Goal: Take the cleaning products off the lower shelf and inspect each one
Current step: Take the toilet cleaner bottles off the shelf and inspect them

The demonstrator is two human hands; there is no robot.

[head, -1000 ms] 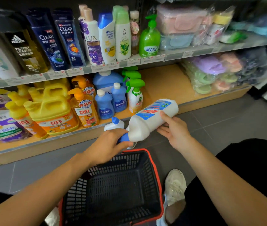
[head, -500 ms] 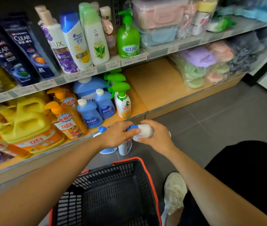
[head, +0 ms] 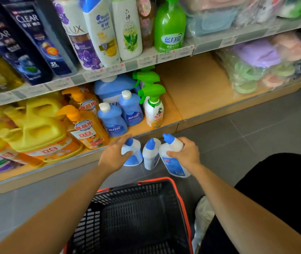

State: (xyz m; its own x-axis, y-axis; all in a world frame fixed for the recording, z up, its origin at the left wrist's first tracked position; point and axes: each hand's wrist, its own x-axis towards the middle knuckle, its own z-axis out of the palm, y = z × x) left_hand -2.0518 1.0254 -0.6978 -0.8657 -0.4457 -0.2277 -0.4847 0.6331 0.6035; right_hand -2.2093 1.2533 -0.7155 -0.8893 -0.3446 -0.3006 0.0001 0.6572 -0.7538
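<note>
Three white bottles with blue angled caps stand on the grey floor in front of the lower shelf (head: 197, 99). My right hand (head: 184, 153) grips the right bottle (head: 173, 163) round its neck. The middle bottle (head: 150, 154) stands free between the other two. My left hand (head: 114, 154) rests against the left bottle (head: 134, 153) with fingers straight. On the shelf behind stand two blue detergent bottles (head: 113, 120), a green-trigger spray bottle (head: 153, 109), orange pump bottles (head: 87, 125) and yellow jugs (head: 39, 129).
A black shopping basket with a red rim (head: 181, 197) sits on the floor below my arms. The upper shelf holds shampoo bottles (head: 100, 30) and a green soap dispenser (head: 170, 26). Bagged sponges (head: 259, 66) fill the lower shelf's right end. My white shoe (head: 203, 215) is beside the basket.
The white bottle was held sideways in both hands; now it stands upright on the floor beside the other two. My left hand moved off its cap to the left bottle.
</note>
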